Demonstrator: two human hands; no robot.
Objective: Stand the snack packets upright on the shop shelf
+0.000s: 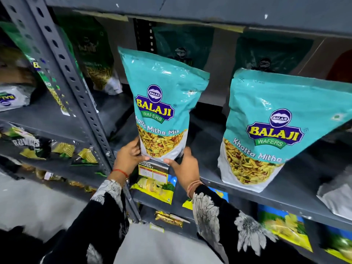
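A teal Balaji Khatta Mitha Mix packet (162, 103) stands upright at the front edge of the grey metal shelf (213, 178). My left hand (129, 155) grips its lower left corner and my right hand (185, 166) holds its lower right corner from below. A second identical teal packet (274, 130) stands upright on the same shelf to the right, leaning slightly, with no hand on it.
Dark green packets (95, 60) stand at the back of the shelf. A perforated grey upright (76, 82) divides off the left rack of chip bags. Yellow packets (154, 185) sit on the shelf below. A white packet (337, 199) lies at far right.
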